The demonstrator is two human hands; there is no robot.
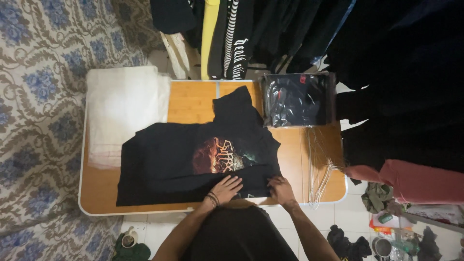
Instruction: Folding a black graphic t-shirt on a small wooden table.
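Now both hands press flat on the black printed T-shirt [193, 162], which lies on the wooden table [188, 99]: left hand [226, 187] with fingers spread, right hand [280, 188] fingers loosely together. It seems the smoothing step; the next fold needs a grip on the near hem.

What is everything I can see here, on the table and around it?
black T-shirt: one, black with orange print, flat on the table
wooden table: one, orange-brown, centre
white cloth: one folded stack, table's left end
bagged dark garment: one, clear bag, table's far right corner
clear bags: a few, table's right end
hanging clothes: several, mostly black, behind the table
mug: one, on the floor near left
left hand: flat on the shirt's near edge
right hand: flat on the shirt's near edge
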